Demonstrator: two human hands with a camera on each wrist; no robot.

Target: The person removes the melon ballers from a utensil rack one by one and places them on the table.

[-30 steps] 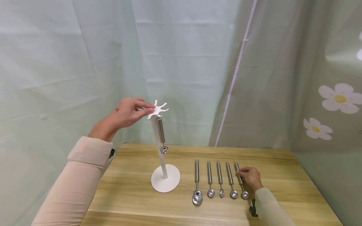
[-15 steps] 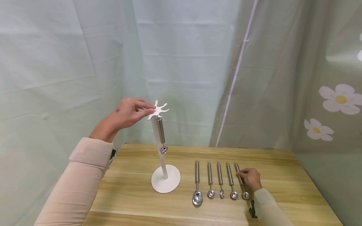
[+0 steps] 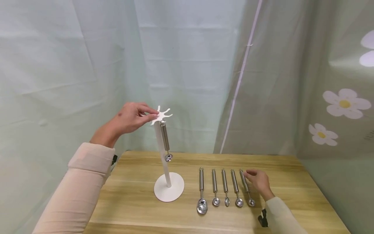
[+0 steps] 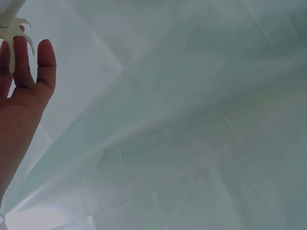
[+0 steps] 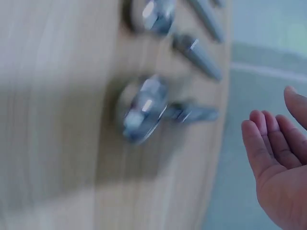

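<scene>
My left hand (image 3: 130,117) is up at the white stand (image 3: 168,190), fingertips pinching one prong of its star-shaped top (image 3: 161,115). That grip is closed on the thin plate. The stand looks light and tall on a small round base, so I judge it would tip easily; holding the top steadies it. One steel scoop (image 3: 165,140) hangs from a prong, bowl down, free of the post.

Further right, five scoops lie in a row on the worktop (image 3: 292,191), handles pointing away from me, bowls toward me: the big-bowled one (image 3: 201,195), then three smaller, then the rightmost scoop (image 3: 246,187). My right hand (image 3: 258,181) sits just beside that last handle, fingers relaxed and loosely open, holding nothing; whether a fingertip touches the metal I cannot tell. The wrist view shows the palm empty and the bowl (image 5: 142,109) blurred.

The scoop looks stiff, polished and probably slippery. I would pinch it mid-handle, where the round bar is straight.
</scene>
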